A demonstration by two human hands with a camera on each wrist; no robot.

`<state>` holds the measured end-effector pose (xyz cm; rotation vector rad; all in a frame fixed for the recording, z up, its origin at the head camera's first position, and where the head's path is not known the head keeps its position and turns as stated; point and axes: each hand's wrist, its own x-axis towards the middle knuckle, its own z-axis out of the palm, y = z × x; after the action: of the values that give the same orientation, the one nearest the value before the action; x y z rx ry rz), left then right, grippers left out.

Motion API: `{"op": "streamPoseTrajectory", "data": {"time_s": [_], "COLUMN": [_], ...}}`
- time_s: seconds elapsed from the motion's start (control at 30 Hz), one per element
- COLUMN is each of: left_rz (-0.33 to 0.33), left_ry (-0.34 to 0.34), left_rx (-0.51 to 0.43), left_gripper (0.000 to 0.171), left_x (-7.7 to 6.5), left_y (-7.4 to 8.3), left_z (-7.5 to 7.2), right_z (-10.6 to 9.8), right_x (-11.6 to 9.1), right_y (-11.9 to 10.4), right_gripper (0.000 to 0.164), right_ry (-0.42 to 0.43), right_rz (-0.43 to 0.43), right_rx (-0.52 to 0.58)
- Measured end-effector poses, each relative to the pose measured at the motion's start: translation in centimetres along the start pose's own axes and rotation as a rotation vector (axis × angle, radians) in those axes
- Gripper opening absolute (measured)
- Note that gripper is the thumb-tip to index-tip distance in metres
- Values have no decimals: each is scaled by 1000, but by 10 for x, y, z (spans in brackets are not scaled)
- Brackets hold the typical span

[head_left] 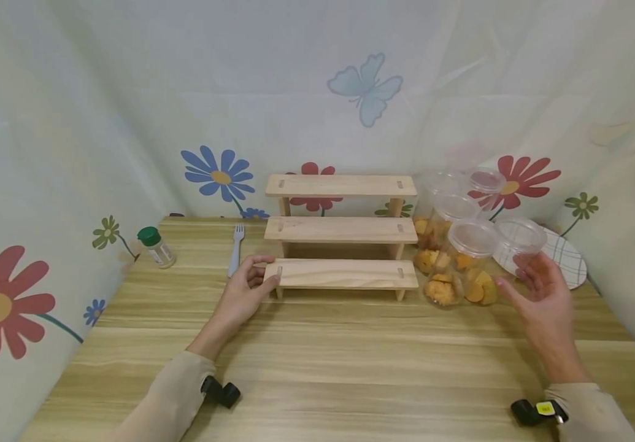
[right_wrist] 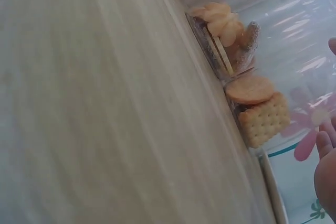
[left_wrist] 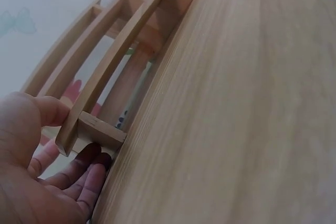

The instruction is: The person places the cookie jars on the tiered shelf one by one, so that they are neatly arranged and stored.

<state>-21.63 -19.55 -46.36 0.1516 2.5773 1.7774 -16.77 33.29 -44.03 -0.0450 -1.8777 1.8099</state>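
A three-tier wooden shelf (head_left: 342, 229) stands in the middle of the table. My left hand (head_left: 246, 286) grips the left end of its lowest board (left_wrist: 113, 66), with fingertips tucked below the board in the left wrist view. To the right of the shelf, several clear lidded jars (head_left: 472, 239) of biscuits crowd together. My right hand (head_left: 546, 301) is beside the rightmost jar (head_left: 520, 235), thumb and fingers spread apart near its side. In the right wrist view, a square cracker (right_wrist: 265, 119) and a round biscuit (right_wrist: 251, 88) lie in the nearest jar.
Behind the right hand lies a checked oval placemat (head_left: 568, 261). A pale fork (head_left: 236, 248) lies left of the shelf, and a green-capped shaker bottle (head_left: 157, 247) stands at the table's left edge. A flowered curtain (head_left: 295, 73) hangs around the table (head_left: 350, 368).
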Motion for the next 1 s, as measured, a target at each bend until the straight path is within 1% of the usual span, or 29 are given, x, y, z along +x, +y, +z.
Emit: {"op": "streamPoseTrajectory", "data": {"time_s": [0.2, 0.37, 0.43, 0.5, 0.6, 0.73, 0.9, 1.0], "left_rz": [0, -2, -3, -2, -5, 6, 29, 31], "left_ry": [-5, -6, -3, 3, 12, 6, -10, -10], "left_rx": [1, -1, -3, -3, -4, -14, -51, -67], "left_gripper": [45, 45, 45, 45, 43, 43, 43, 42], "left_x": [-1, -1, -1, -1, -1, -1, 1, 2], "left_y": [-2, -3, -3, -3, -3, -3, -6, -8], "left_z": [-1, -2, -1, 0, 1, 1, -2, -3], "right_z": [-4, -7, -8, -8, -8, -7, -6, -5], "right_x": [1, 1, 2, 3, 4, 4, 5, 5], "right_y": [14, 22, 24, 26, 29, 32, 32, 32], "right_gripper": [65, 67, 69, 71, 72, 71, 66, 65], "right_ry": [-58, -128, -144, -155, -182, -208, -191, -165], "right_rz": [-1, 17, 18, 18, 20, 7, -14, -13], "right_rx": [17, -108, -127, -106, -45, -10, -13, -14]}}
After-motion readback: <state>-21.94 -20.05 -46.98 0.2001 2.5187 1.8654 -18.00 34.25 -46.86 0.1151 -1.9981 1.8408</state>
